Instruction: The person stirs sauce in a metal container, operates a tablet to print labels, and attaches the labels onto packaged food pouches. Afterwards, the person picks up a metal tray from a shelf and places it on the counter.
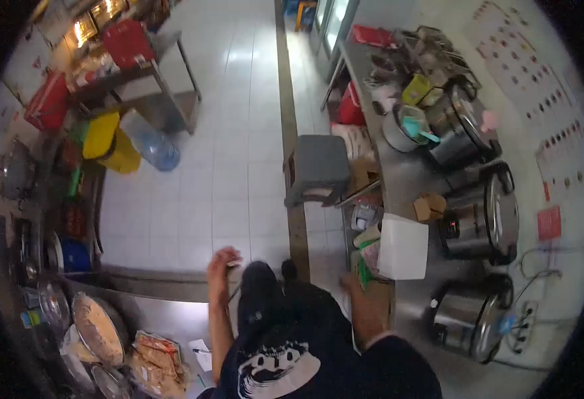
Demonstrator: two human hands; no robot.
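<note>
My left hand (224,258) hangs in front of my body over the tiled floor, its fingers loosely bent and apart, with no clear object in them. My right hand (354,287) reaches down at the edge of the steel counter (415,312) on the right. Close to it are a green packet (363,271) and a white box (404,247). The fingers of this hand are blurred and partly hidden, so its hold on the packet cannot be made out.
Several large steel cookers (479,223) line the right counter, with a pot (402,136) farther along. A grey stool (316,166) stands beside that counter. At left are a yellow bin (110,143) and a water bottle (151,141). A bowl (99,329) of orange-brown food sits lower left.
</note>
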